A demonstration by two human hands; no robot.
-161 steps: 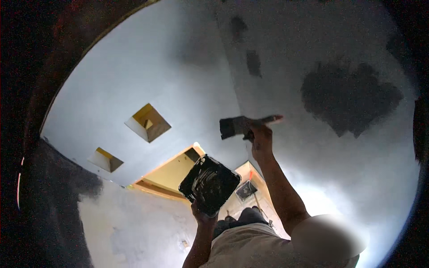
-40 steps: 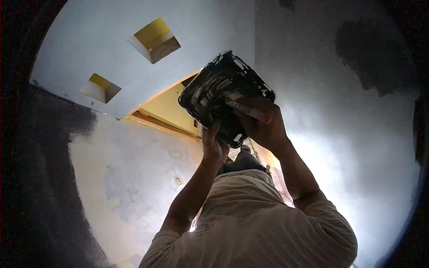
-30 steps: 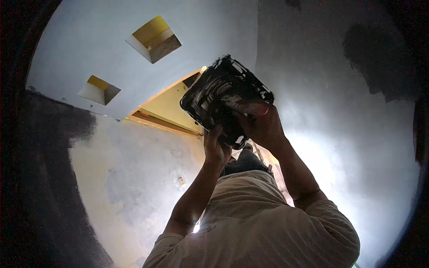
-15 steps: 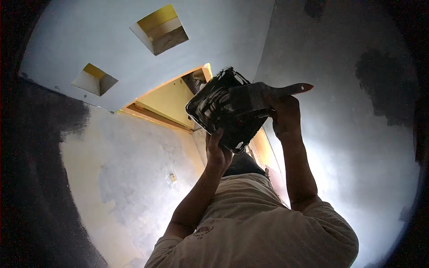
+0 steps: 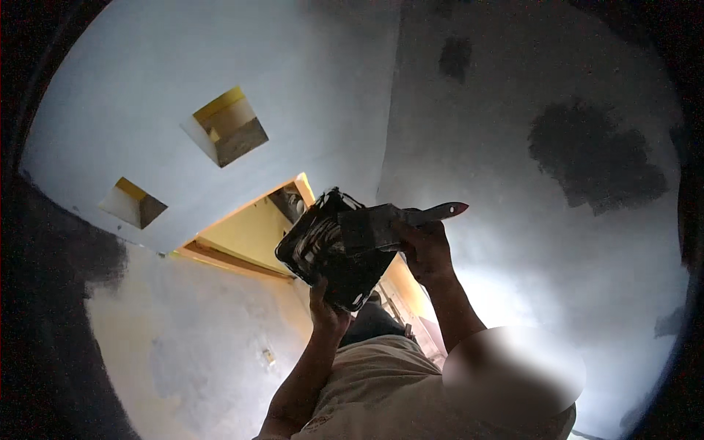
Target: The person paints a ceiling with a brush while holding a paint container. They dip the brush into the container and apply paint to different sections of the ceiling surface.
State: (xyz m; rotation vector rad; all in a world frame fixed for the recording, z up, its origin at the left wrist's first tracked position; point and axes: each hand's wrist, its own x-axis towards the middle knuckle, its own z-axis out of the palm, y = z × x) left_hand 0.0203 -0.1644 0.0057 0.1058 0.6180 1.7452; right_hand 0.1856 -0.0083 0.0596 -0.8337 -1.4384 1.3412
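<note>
My left hand (image 5: 328,312) grips a square black paint tray (image 5: 312,249), smeared with black paint, from underneath at its near corner. My right hand (image 5: 427,255) is closed around a wide paintbrush (image 5: 370,229) with a dark head and a red-tipped handle. The brush lies level across the right part of the tray; whether its bristles touch the tray I cannot tell. My pale shirt (image 5: 374,389) and dark trousers show below the hands, and a blurred oval covers my right shoulder.
A pale surface at upper left has two square openings (image 5: 238,136) (image 5: 139,205) and an orange-edged rectangular opening (image 5: 249,231). At right stands a grey surface with dark paint patches (image 5: 594,154). A partly dark-painted wall (image 5: 198,345) fills the lower left.
The brush was down in the tray about a second ago and has since risen, its handle now out to the right. Hands and tray sit lower in the picture, with the surroundings shifted down too.
</note>
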